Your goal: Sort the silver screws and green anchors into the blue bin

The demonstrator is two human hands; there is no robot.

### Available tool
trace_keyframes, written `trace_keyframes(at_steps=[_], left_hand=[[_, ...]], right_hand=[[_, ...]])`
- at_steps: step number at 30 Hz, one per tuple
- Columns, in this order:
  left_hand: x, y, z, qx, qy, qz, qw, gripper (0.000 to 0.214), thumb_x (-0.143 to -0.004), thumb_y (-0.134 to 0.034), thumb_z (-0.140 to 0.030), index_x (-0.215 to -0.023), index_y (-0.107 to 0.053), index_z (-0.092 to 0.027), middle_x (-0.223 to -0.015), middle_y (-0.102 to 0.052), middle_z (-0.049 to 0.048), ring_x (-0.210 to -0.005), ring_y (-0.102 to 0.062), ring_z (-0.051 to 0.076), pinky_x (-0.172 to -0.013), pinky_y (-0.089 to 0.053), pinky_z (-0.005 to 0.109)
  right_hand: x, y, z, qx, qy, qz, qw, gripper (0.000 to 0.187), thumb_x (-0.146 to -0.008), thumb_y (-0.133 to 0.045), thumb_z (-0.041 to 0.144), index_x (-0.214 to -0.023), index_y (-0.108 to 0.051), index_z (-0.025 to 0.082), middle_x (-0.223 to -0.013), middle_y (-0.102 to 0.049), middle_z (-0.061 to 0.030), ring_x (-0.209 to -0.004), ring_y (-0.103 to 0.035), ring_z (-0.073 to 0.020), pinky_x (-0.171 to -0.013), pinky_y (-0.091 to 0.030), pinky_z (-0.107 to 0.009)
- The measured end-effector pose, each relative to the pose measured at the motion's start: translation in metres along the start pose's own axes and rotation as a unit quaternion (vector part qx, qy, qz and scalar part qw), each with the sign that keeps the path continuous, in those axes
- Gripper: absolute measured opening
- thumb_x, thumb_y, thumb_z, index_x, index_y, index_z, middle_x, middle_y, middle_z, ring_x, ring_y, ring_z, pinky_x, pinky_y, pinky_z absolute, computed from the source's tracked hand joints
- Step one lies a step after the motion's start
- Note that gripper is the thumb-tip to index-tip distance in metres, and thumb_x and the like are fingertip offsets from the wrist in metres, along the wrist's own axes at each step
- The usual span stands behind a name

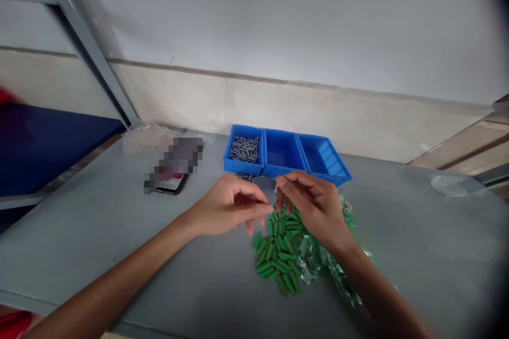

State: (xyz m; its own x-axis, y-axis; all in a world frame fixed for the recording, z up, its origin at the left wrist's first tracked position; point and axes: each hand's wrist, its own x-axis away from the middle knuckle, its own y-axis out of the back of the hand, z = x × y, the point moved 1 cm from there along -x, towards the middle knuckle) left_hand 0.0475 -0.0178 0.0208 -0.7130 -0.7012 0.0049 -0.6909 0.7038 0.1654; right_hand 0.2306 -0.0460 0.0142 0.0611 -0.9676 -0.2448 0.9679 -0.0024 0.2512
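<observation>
My left hand (230, 205) is closed in a pinch, thumb against fingertips, at the lower edge of a small clear plastic bag (265, 186). Opposite it, my right hand (312, 204) pinches the same bag between thumb and forefinger near its upper right. The film is hard to make out against the grey table. Below both hands lies a loose pile of green plastic wall plugs (278, 254), partly covered by my right hand. Clear bags with green contents (338, 270) lie beside the pile, under my right forearm.
Behind my hands stand three joined blue bins: the left bin (228, 164) holds metal screws (244, 149), while the middle bin (282, 151) and right bin (318, 156) show bare floors. More screws lie before them. A phone (173, 183) and plastic film (147, 135) rest at left on the table (191, 286).
</observation>
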Motion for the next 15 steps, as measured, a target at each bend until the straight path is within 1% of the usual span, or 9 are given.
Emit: trace_keyframes(at_steps=[2,4,7,11,15], left_hand=[[0.001,-0.005,-0.002,-0.005,0.007,0.012,1.0,0.019,-0.085,-0.061,-0.028,-0.08,-0.067,-0.01,-0.067,-0.066,0.0036,-0.05,-0.058,0.007,-0.046,-0.044,0.016],[0.0,-0.005,-0.002,-0.006,0.011,0.012,1.0,0.019,-0.085,-0.061,-0.027,-0.08,-0.067,-0.01,-0.068,-0.066,0.0036,-0.05,-0.058,0.007,-0.047,-0.044,0.016],[-0.001,0.001,0.001,-0.008,0.019,-0.002,1.0,0.019,-0.085,-0.06,-0.027,-0.079,-0.066,-0.01,-0.068,-0.065,0.0034,-0.05,-0.059,0.008,-0.044,-0.042,0.016],[-0.002,0.01,0.001,-0.002,0.014,-0.025,1.0,0.017,-0.085,-0.059,-0.027,-0.081,-0.064,-0.011,-0.069,-0.064,0.0026,-0.051,-0.06,0.009,-0.042,-0.04,0.016],[-0.002,0.012,0.003,0.004,0.007,-0.05,0.999,0.019,-0.086,-0.058,-0.029,-0.08,-0.062,-0.012,-0.066,-0.061,0.0014,-0.05,-0.06,0.009,-0.041,-0.039,0.016]], right_hand=[[0.002,-0.001,0.001,0.001,0.0,0.002,1.0,0.02,-0.088,-0.057,0.032,-0.073,-0.059,0.019,-0.056,-0.061,0.0013,-0.047,-0.053,-0.0101,-0.045,-0.042,-0.023],[0.003,-0.002,0.002,-0.008,-0.001,0.001,1.0,0.02,-0.089,-0.057,0.031,-0.074,-0.059,0.018,-0.055,-0.06,0.0016,-0.047,-0.054,-0.0103,-0.045,-0.042,-0.023],[0.002,-0.003,0.0,-0.024,-0.007,-0.009,1.0,0.021,-0.088,-0.057,0.032,-0.073,-0.056,0.018,-0.054,-0.057,0.0029,-0.044,-0.054,-0.0094,-0.042,-0.04,-0.022],[0.002,-0.005,-0.002,-0.047,-0.021,-0.027,0.998,0.025,-0.089,-0.056,0.034,-0.069,-0.053,0.018,-0.056,-0.052,0.0047,-0.039,-0.047,-0.0062,-0.037,-0.036,-0.02],[0.003,-0.007,-0.003,-0.053,-0.031,-0.026,0.998,0.028,-0.089,-0.055,0.035,-0.067,-0.052,0.018,-0.057,-0.051,0.0046,-0.038,-0.045,-0.0053,-0.036,-0.034,-0.02]])
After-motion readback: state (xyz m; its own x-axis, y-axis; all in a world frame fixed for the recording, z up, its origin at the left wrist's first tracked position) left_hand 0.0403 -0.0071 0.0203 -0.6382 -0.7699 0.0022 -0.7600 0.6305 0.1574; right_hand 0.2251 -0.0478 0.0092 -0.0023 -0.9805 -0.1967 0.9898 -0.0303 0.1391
